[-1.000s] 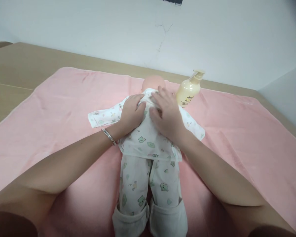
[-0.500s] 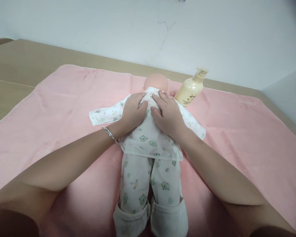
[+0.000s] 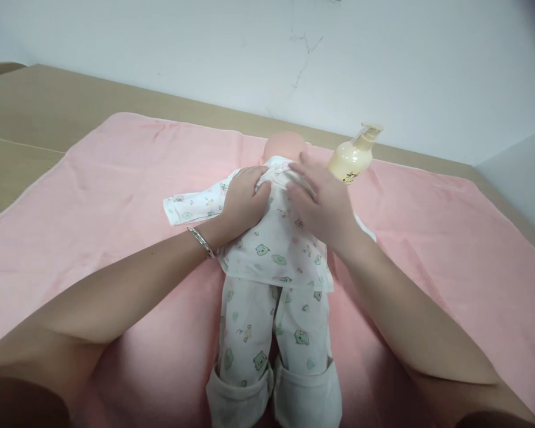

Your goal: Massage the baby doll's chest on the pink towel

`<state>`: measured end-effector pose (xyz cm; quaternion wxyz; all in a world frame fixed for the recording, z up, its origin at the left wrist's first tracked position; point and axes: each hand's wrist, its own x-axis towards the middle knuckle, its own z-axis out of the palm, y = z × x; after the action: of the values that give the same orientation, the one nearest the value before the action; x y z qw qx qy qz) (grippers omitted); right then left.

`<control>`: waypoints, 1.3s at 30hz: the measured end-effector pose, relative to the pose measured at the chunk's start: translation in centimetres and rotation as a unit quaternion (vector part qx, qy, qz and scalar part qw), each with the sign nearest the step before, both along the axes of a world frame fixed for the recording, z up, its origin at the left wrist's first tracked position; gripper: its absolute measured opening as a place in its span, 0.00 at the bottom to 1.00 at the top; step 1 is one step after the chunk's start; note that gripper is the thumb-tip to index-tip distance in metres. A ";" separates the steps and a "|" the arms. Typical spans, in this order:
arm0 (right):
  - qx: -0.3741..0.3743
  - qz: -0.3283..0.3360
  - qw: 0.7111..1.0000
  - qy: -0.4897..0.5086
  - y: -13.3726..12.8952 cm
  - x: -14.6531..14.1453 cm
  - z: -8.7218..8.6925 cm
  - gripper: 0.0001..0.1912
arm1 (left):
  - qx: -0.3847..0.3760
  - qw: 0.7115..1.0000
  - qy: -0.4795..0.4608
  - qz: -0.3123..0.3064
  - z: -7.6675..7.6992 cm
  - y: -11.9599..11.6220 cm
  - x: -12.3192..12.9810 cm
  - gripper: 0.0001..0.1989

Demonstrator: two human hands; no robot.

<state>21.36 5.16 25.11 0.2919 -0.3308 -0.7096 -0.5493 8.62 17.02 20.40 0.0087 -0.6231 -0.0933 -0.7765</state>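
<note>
A baby doll point(image 3: 285, 145) lies on a pink blanket point(image 3: 116, 249), its head away from me and its face not visible. It wears a white printed shirt point(image 3: 276, 238) and matching trousers point(image 3: 249, 321) with turned-up cuffs. Flat on the shirt's upper left side rests my left hand point(image 3: 245, 199), fingers stretched out. My right hand point(image 3: 323, 199), slightly blurred, is over the right shoulder with its fingers apart. It looks lifted a little off the cloth. The doll's right-side sleeve is mostly hidden behind that hand.
A pale yellow pump bottle point(image 3: 354, 154) stands tilted in view just beyond my right hand. Beneath the blanket is a wooden table point(image 3: 49, 107), which meets a white wall point(image 3: 205, 53) at the back.
My right hand has risen from the doll's back and shifted right, now covering more of the bottle's lower part. My left hand stays in place on the shirt.
</note>
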 end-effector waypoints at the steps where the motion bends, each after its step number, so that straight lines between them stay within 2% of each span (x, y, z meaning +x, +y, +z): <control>1: 0.018 0.031 0.999 0.012 -0.7 0.2 0.2 0.25 | -0.001 1.000 0.002 -0.002 0.0 -0.1 0.0 0.23; 4: 0.080 0.096 0.992 0.017 -1.8 0.7 0.7 0.24 | -0.005 1.000 0.002 -0.003 0.0 -0.3 -0.1 0.23; 6: 0.086 0.092 0.992 0.007 -1.1 1.0 0.8 0.26 | -0.001 1.000 0.003 0.001 0.1 -0.3 -0.1 0.22; 11: -0.018 -0.043 0.998 -0.043 2.6 1.1 0.5 0.29 | 0.003 1.000 -0.004 0.005 0.0 0.1 0.0 0.24; 14: -0.026 -0.087 0.995 -0.050 3.4 0.8 0.4 0.29 | 0.003 1.000 -0.007 0.004 0.0 0.2 0.1 0.25; 18: -0.044 -0.117 0.990 -0.069 1.8 0.1 0.9 0.28 | 0.027 0.999 0.005 0.025 0.0 0.2 -0.4 0.25; 22: -0.143 -0.140 0.972 -0.127 -2.1 -0.5 2.1 0.27 | 0.054 0.993 0.070 0.072 0.5 1.3 -2.0 0.26; 24: -0.144 -0.112 0.977 -0.114 -4.3 -0.4 3.0 0.27 | 0.023 0.994 0.050 0.089 0.7 2.0 -3.0 0.26; 26: -0.078 -0.051 0.992 -0.090 -6.2 0.1 3.9 0.29 | -0.028 0.996 0.008 0.088 0.8 2.3 -3.9 0.30; 28: 0.015 0.021 0.998 -0.062 -7.4 0.7 5.0 0.31 | -0.055 0.996 -0.014 0.072 0.7 1.5 -4.5 0.35; 30: 0.076 0.070 0.994 -0.017 -7.9 1.4 6.1 0.35 | -0.033 0.998 -0.018 0.056 0.5 -0.5 -4.4 0.40; 33: 0.088 0.093 0.989 0.071 -7.3 2.1 7.6 0.36 | 0.063 0.998 0.017 0.004 0.9 -4.9 -3.1 0.41; 35: 0.068 0.084 0.988 0.110 -6.4 2.3 8.4 0.37 | 0.103 0.989 0.039 -0.097 2.2 -8.0 -1.8 0.43; 37: 0.049 0.056 0.990 0.123 -5.5 2.4 8.8 0.39 | 0.011 0.972 0.054 -0.228 4.2 -10.4 -0.8 0.42; 38: 0.043 0.034 0.992 0.117 -5.1 2.4 9.0 0.39 | -0.050 0.951 0.067 -0.297 5.4 -11.3 -0.4 0.39; 39: 0.042 0.009 0.994 0.105 -4.8 2.3 9.0 0.38 | -0.096 0.935 0.072 -0.333 6.7 -11.9 -0.1 0.37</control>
<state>23.69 0.38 34.15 0.3834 -0.3672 -0.6543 -0.5385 8.53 5.15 27.09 -0.3034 -0.6708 0.0465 -0.6751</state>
